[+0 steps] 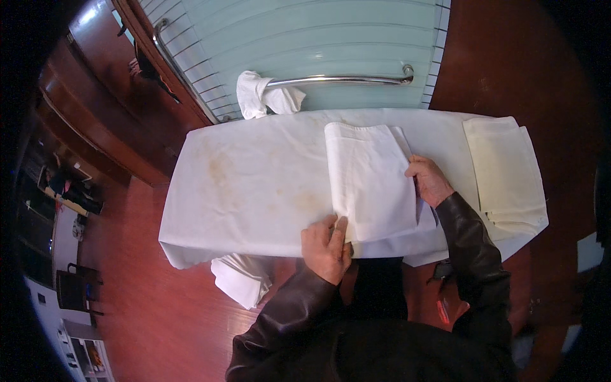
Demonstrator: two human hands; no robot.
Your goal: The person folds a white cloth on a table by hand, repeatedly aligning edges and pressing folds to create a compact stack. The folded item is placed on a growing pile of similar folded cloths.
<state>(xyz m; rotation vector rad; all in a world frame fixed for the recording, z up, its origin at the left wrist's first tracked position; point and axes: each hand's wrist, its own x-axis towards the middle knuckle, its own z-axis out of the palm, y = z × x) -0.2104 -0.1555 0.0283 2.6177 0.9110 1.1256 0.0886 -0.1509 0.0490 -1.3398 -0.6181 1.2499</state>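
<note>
A folded white cloth (pixel 374 186) lies across a padded board with a white cover (pixel 267 176). My left hand (pixel 327 248) pinches the cloth's near left corner at the front edge of the board. My right hand (pixel 428 179) grips its right side between thumb and fingers, where several layers fan apart. Farther right on the board, a stack of folded cream-white cloths (pixel 501 172) rests apart from my right hand. Brownish stains mark the cover left of the cloth.
Behind the board stands a frosted glass door (pixel 315 43) with a chrome bar handle (pixel 339 80). A white towel (pixel 260 95) is knotted around the bar's left end. Below the board's front edge, more folded white cloths (pixel 241 279) show above the reddish wood floor (pixel 157 296).
</note>
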